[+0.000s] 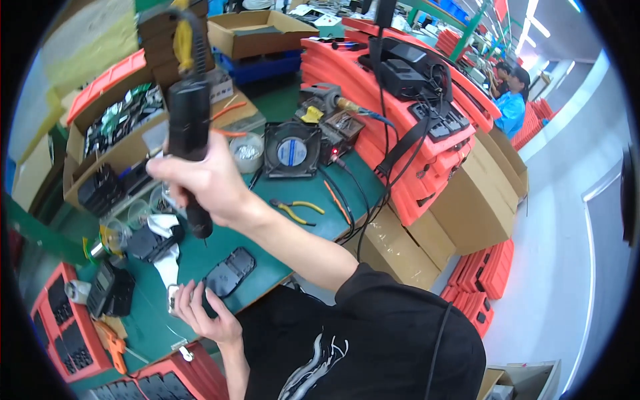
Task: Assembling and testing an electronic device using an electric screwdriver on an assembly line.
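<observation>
At upper left of the frame, the right grip (212, 177) is wrapped round a black power screwdriver (189, 117), probably stiff and moderately heavy, best held mid-barrel; whether the left grip (207, 316), lower left, grasps anything, I cannot tell.

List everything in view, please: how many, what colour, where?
Workbench: 1, green, centre
Electric screwdriver: 1, black, left of centre
Plastic housing: 1, black, workbench front edge
Pliers: 1 pair, yellow-handled, workbench middle
Cooling fan: 1, black, workbench back
Soldering iron: 1, tan-handled, right of cooling fan
Round container: 1, clear, left of cooling fan
Device with screen: 1, black, workbench left end
Cardboard boxes: several, brown, left, back, right
Circuit boards: many, green and white, box at left
Trays: many, red, right and lower left
Co-workers: at least 2, one in blue, background
Left hand: 1, bare, beside the plastic housing
Right hand: 1, bare, gripping the electric screwdriver
</observation>
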The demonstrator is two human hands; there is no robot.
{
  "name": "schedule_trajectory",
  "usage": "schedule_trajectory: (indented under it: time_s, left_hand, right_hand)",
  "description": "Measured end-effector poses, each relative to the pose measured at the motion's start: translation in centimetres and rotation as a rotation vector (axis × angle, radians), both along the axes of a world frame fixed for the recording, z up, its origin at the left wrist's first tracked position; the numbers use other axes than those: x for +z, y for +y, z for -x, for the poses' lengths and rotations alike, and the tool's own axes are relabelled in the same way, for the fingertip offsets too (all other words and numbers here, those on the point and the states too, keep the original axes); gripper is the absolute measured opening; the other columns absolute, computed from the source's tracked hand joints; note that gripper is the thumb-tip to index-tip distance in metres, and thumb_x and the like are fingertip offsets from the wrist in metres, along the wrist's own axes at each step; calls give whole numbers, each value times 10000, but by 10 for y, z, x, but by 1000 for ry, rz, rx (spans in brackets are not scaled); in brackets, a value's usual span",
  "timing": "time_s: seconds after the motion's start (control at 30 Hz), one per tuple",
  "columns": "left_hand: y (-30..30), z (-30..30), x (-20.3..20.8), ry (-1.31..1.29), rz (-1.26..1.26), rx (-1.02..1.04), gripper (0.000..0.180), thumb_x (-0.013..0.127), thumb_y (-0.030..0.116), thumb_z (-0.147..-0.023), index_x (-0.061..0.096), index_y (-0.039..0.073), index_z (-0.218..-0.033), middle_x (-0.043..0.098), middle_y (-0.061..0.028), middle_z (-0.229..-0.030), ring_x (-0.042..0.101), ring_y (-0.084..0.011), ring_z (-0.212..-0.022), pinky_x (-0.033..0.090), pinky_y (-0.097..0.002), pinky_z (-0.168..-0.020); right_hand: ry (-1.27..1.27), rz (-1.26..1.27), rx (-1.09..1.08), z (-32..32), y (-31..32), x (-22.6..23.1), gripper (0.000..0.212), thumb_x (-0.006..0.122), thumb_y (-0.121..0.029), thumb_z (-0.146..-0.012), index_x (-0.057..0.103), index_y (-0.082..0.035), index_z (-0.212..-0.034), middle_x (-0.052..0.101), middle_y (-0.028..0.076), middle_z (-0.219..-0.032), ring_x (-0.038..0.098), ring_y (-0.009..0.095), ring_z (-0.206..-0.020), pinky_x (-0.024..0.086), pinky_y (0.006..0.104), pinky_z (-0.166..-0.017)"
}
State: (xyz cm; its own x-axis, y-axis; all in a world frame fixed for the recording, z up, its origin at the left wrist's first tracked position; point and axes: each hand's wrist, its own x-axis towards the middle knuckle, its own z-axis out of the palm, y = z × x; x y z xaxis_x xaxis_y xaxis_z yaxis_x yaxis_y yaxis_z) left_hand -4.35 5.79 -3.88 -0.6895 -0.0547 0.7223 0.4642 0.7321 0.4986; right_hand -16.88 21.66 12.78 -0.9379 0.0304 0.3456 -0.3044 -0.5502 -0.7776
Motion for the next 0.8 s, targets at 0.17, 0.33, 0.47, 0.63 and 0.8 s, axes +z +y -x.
schedule_trajectory:
  time_s: [0.17, 0.33, 0.47, 0.63, 0.8]
  left_hand:
    - [-7, -3, -4, 4, -23, -33, 216, 645, -56, -857, 672, -53, -1071, 646, -173, -1155, 564, -365, -1161, 418, -475, -1028]
    - [-12, -8, 0, -55, -63, -9, 237, 704, -34, -826, 686, -16, -1063, 652, -143, -1154, 569, -355, -1163, 411, -461, -1040]
    - [-8, -4, 0, -111, -161, -70, 227, 776, 0, -775, 701, 0, -990, 670, -127, -1109, 590, -351, -1148, 442, -439, -1009]
    - [-3, 10, 7, -45, -177, -114, 260, 833, 2, -695, 707, 19, -921, 679, -98, -1052, 600, -335, -1093, 490, -422, -911]
    - [-6, 19, 0, -67, -196, -96, 251, 851, 13, -688, 704, 15, -892, 691, -95, -1058, 599, -321, -1138, 485, -417, -938]
  right_hand:
    - [68, 94, -15, -13, -6, -31, 180, 700, -24, -857, 521, -35, -877, 519, 30, -567, 494, 122, -416, 393, 274, -420]
    - [63, 81, -66, -21, -15, -46, 171, 697, -37, -848, 542, 0, -910, 521, 47, -552, 485, 146, -402, 393, 291, -428]
    - [52, 26, -101, -25, 8, -66, 164, 561, -179, -966, 540, -41, -879, 459, 14, -585, 448, 136, -493, 397, 311, -514]
    - [193, 138, 31, -35, 16, -60, 149, 507, -163, -980, 532, -79, -1101, 407, -18, -649, 410, 106, -534, 381, 306, -563]
    - [202, 172, 95, -38, 7, -69, 192, 520, -170, -974, 532, -51, -1123, 419, -13, -649, 387, 102, -531, 370, 304, -556]
